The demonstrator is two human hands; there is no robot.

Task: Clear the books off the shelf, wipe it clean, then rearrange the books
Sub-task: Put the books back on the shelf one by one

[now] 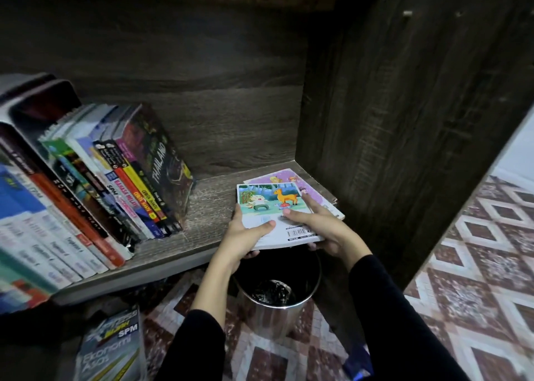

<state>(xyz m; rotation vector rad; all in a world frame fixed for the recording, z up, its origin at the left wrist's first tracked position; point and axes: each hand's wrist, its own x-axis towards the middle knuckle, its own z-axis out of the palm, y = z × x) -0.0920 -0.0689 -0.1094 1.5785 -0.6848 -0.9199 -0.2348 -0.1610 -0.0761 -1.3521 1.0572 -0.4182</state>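
In the head view, I take the shelf board [202, 207] as my landmark. My left hand [248, 233] and right hand [320, 224] are both clamped on one thin picture book [274, 210], the one with the orange deer on its cover. Each hand has its thumb pressed flat on the cover and its fingers curled beneath, so the book is pinched from both sides. It lies flat at the right front corner of the shelf board, its near edge jutting past the board's front lip toward me. Its long axis runs away from me, from the lip toward the back panel.

A second thin book [291, 178], purple, lies beneath and behind it, closer to the back right corner of the shelf board; my right hand is the nearer one to it. On the left half of the board a row of standing books [121, 190] leans leftward, well apart from my hands; my left hand is nearer to that row.

Directly below the front lip, under the book I hold, stands a metal bin [277, 294] on the tiled floor [476, 265]. Another book [112, 349] lies on the floor to the left of the bin. I judge the book can be drawn straight toward me off the lip, clear of the bin.
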